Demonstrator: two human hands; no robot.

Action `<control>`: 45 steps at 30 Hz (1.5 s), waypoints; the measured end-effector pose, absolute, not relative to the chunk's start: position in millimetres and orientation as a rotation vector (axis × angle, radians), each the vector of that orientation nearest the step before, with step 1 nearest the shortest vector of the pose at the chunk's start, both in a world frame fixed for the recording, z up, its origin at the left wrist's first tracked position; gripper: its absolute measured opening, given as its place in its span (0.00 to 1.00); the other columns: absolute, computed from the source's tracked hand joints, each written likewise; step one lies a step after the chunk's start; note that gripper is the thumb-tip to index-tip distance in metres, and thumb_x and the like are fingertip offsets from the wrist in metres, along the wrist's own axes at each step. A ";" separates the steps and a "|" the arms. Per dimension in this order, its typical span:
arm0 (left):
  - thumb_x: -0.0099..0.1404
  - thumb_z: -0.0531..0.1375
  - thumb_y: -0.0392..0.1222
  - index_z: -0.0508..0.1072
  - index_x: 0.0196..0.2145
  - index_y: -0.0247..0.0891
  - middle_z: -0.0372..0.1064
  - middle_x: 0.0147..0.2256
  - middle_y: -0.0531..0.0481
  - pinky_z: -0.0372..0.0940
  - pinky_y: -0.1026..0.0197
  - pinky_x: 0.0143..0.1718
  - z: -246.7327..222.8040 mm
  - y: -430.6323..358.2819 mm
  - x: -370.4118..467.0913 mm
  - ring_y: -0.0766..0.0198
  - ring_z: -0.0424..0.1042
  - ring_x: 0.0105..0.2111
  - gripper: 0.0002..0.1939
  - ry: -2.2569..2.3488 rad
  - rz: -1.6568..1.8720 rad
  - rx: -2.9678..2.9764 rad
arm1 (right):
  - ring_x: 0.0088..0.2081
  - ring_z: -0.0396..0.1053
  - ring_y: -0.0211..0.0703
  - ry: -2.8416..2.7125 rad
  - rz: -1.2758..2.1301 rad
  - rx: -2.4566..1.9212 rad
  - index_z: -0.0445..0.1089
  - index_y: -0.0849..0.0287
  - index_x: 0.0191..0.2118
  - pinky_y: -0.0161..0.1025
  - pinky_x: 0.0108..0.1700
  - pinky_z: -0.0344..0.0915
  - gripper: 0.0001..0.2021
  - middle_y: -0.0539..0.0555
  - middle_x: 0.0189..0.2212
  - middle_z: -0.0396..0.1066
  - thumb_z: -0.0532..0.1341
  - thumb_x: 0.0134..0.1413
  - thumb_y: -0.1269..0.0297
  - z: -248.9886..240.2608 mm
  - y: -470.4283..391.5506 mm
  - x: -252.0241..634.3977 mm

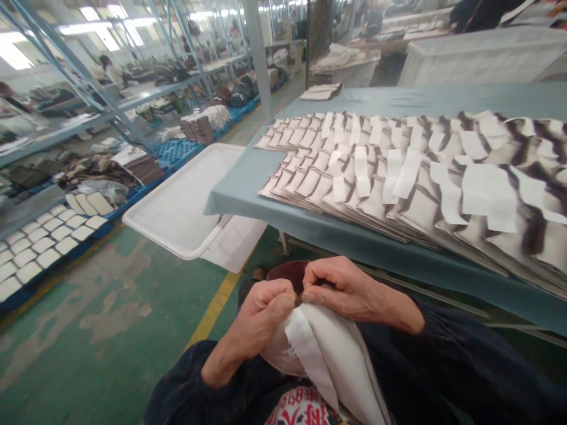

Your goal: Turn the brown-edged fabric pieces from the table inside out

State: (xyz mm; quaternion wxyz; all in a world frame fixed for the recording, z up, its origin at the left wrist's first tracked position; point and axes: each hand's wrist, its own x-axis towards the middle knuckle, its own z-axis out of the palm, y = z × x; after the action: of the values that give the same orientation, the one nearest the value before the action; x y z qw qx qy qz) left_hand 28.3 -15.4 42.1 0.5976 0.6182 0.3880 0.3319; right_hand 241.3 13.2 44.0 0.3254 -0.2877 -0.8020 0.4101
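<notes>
A pale fabric piece [341,348] with a darker edge lies over my lap, a white strip [310,354] running down it. At its top edge my left hand [266,310] is closed, thumb and fingers pinching the cloth. Close beside it, my right hand [341,286] pinches the same edge, fingertips nearly touching those of the left. What exactly sits between the fingertips is too small to make out.
Rows of similar pale pieces [310,180] with white strips cover much of the blue-green table [248,183] ahead. A white bin [172,195] stands by its left corner. Stacked pieces [44,236] lie on blue pallets at the left.
</notes>
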 end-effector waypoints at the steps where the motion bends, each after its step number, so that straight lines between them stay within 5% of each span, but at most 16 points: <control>1: 0.63 0.58 0.75 0.55 0.20 0.40 0.47 0.20 0.59 0.44 0.63 0.22 44.8 -15.3 29.1 0.70 0.45 0.21 0.36 0.908 0.732 1.442 | 0.25 0.59 0.33 -2.110 1.061 -0.754 0.69 0.60 0.29 0.32 0.29 0.56 0.17 0.47 0.24 0.68 0.59 0.69 0.57 44.9 12.8 241.3; 6: 0.67 0.59 0.66 0.50 0.20 0.40 0.44 0.19 0.60 0.43 0.63 0.22 58.3 -19.3 23.8 0.72 0.44 0.20 0.33 0.866 0.736 1.512 | 0.26 0.61 0.35 -2.114 0.992 -0.771 0.70 0.60 0.29 0.34 0.31 0.57 0.18 0.49 0.25 0.69 0.61 0.66 0.51 52.5 16.2 248.1; 11: 0.72 0.58 0.57 0.52 0.20 0.40 0.45 0.20 0.59 0.45 0.64 0.22 66.9 -16.1 -4.5 0.70 0.46 0.21 0.29 0.988 0.821 1.684 | 0.29 0.64 0.39 -2.061 1.099 -0.995 0.70 0.61 0.31 0.36 0.32 0.59 0.23 0.51 0.27 0.69 0.53 0.70 0.47 58.0 22.6 263.1; 17: 0.74 0.55 0.54 0.65 0.26 0.36 0.58 0.24 0.56 0.55 0.65 0.28 59.8 3.7 -39.5 0.68 0.57 0.25 0.23 1.061 0.685 1.892 | 0.32 0.66 0.39 -2.085 1.056 -0.912 0.69 0.60 0.30 0.36 0.36 0.62 0.16 0.51 0.29 0.70 0.61 0.67 0.54 63.9 19.6 259.8; 24: 0.71 0.61 0.53 0.75 0.39 0.36 0.75 0.40 0.46 0.65 0.59 0.45 64.9 13.4 -15.7 0.59 0.71 0.41 0.16 0.860 0.670 1.884 | 0.33 0.65 0.38 -2.150 0.961 -0.773 0.71 0.60 0.33 0.35 0.37 0.62 0.13 0.51 0.31 0.69 0.61 0.68 0.58 83.0 18.2 245.0; 33: 0.68 0.61 0.45 0.78 0.40 0.33 0.76 0.34 0.48 0.66 0.62 0.37 63.7 18.1 -0.2 0.63 0.70 0.33 0.11 0.795 0.622 1.704 | 0.25 0.57 0.34 -2.070 1.344 -1.026 0.70 0.60 0.32 0.33 0.27 0.56 0.09 0.45 0.23 0.63 0.62 0.61 0.61 74.6 23.6 238.8; 45: 0.63 0.56 0.31 0.77 0.33 0.35 0.75 0.26 0.50 0.62 0.64 0.29 66.5 11.5 10.0 0.67 0.69 0.25 0.09 0.955 0.825 2.333 | 0.25 0.58 0.33 -2.168 1.127 -0.971 0.68 0.60 0.28 0.32 0.27 0.54 0.09 0.45 0.22 0.63 0.65 0.55 0.62 74.0 30.5 225.5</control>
State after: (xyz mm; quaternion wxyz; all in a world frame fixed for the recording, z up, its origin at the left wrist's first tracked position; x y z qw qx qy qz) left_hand 10.0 11.5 66.5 0.2421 0.8534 0.3493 0.3019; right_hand 225.5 30.5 74.0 0.2535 -0.3574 -0.7976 0.4146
